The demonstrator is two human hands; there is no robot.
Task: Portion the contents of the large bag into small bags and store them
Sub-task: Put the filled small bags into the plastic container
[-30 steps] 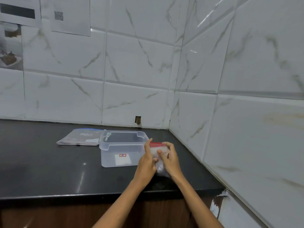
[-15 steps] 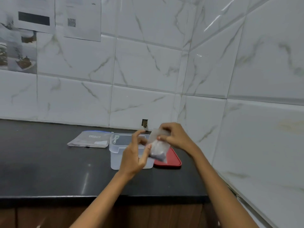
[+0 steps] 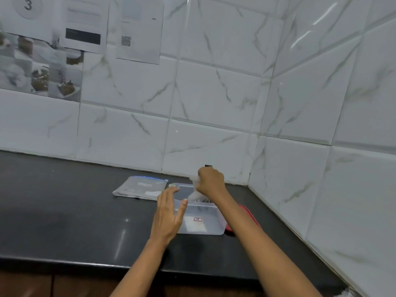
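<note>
A clear plastic storage box point(image 3: 201, 221) stands on the black counter point(image 3: 64, 211) near the corner. My right hand point(image 3: 211, 182) grips the top of a small clear bag point(image 3: 195, 190) and holds it over the box's open top, its lower end inside the box. My left hand point(image 3: 169, 213) hovers by the box's left wall, fingers straight and spread, holding nothing. The large grey zip bag point(image 3: 140, 188) with a blue seal lies flat behind the box to the left. A red lid point(image 3: 249, 215) lies to the right of the box, mostly hidden by my right forearm.
Tiled walls meet in a corner just right of the box. Papers and photos point(image 3: 83, 35) are stuck on the back wall at upper left. The counter's front edge runs below my forearms, with wooden cabinet fronts point(image 3: 64, 286) under it.
My left hand has let go of the small bag and dropped beside the box. My right hand has carried the bag from in front of the box to over its opening.
</note>
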